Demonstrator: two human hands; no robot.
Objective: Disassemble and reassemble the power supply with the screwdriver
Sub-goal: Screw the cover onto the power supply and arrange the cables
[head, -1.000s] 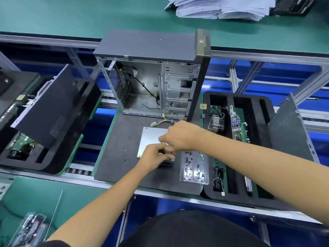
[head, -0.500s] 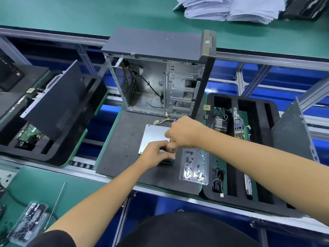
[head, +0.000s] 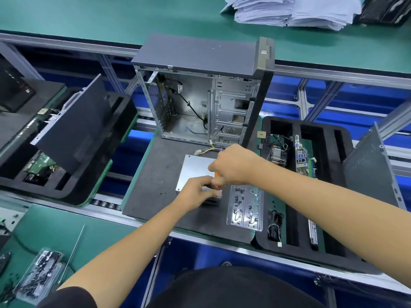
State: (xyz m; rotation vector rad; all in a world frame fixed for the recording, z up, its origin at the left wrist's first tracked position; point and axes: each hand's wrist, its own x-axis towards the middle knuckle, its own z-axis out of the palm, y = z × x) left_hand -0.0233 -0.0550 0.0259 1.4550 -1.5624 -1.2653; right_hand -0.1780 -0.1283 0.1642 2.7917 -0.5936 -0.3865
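While both hands clasp an orange-handled screwdriver — boxy sheet-metal power supply beneath.

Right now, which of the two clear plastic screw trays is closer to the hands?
The clear tray on the dark mat, lying just right of the power supply; the other tray lies far away on the green bench at lower left.

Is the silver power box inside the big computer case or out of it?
Out. The power box lies flat on the dark mat in front of the open computer case.
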